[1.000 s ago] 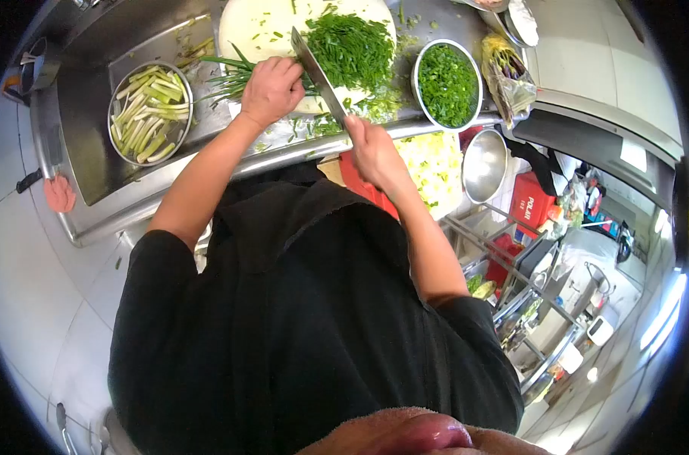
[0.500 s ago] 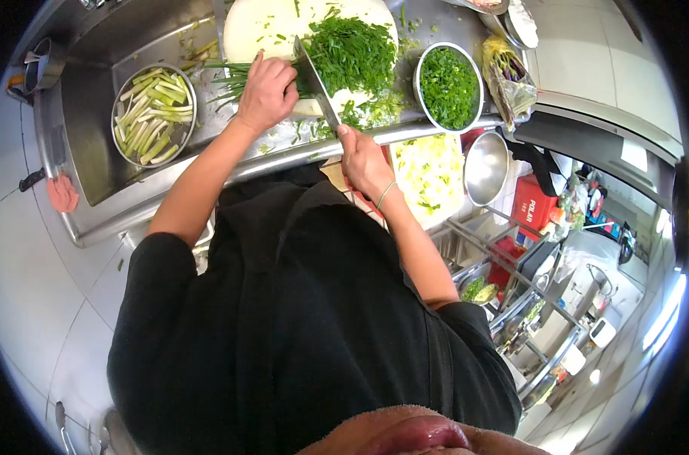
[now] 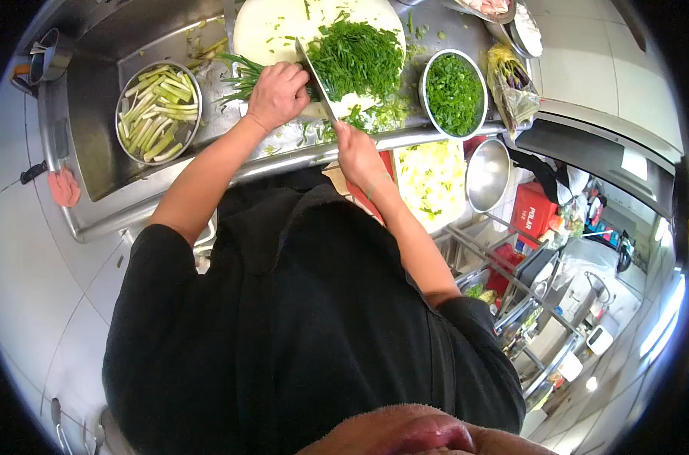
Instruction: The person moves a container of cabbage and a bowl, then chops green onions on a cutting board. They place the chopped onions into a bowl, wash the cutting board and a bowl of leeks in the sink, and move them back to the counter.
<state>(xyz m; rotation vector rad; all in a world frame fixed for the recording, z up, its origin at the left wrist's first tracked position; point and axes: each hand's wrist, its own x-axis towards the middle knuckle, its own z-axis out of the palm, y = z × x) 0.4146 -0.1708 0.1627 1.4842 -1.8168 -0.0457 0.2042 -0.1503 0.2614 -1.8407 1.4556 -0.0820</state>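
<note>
My right hand (image 3: 362, 158) grips the handle of a broad kitchen knife (image 3: 318, 85), its blade slanting across the round white cutting board (image 3: 265, 29). To the left of the blade, my left hand (image 3: 280, 95) is closed with bent fingers over a bunch of long scallion greens (image 3: 242, 74), knuckles close to the steel. Part of the bunch is hidden under that hand. A heap of cut greens (image 3: 358, 57) lies against the blade's right side. Paler bits of green are scattered below it, along the board's near edge.
A bowl of pale scallion stalks (image 3: 162, 110) sits in the sink (image 3: 94, 144) at left. On the right are a bowl of chopped greens (image 3: 454, 95), a plastic bag (image 3: 511, 87), a container of pale chopped vegetable (image 3: 431, 182) and a steel bowl (image 3: 488, 174). The counter's rounded steel edge (image 3: 276, 163) runs before me.
My left hand has shifted right along the greens, closer to the blade. The knife stays at nearly the same place on the board, and the whole view has shifted slightly.
</note>
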